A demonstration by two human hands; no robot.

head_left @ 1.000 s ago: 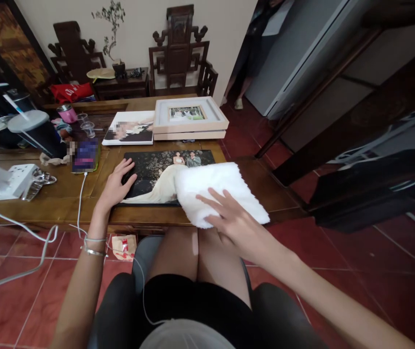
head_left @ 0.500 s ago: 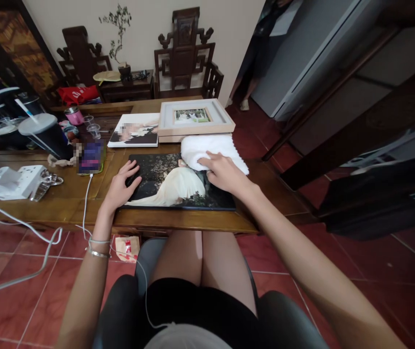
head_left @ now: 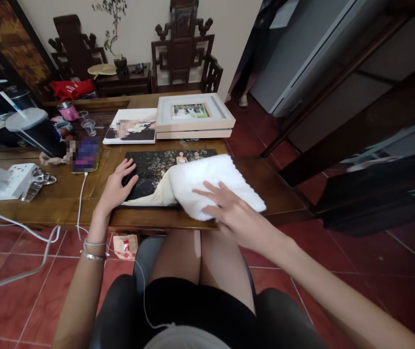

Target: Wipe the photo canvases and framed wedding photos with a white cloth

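Head cam: white cloth [head_left: 207, 169] lies over R part of the photo panel [head_left: 152, 169], on the surface [head_left: 156, 221]. L hand [head_left: 118, 186]: fingers spread wide at panel's L end. R hand [head_left: 231, 208]: fingers apart atop cloth; can't tell if thumb pinches. Cloth prob. light, soft, floppy; press w/ 4 fingers. Panel looks stiff, poss. scratchable; hold by edges.

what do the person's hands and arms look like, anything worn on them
Both hands are gloveless, and no sleeve shows on either forearm. The left hand has a thin, pale band and a silver bangle at its wrist. The right hand shows no wristwear. Nail details are too small to tell.
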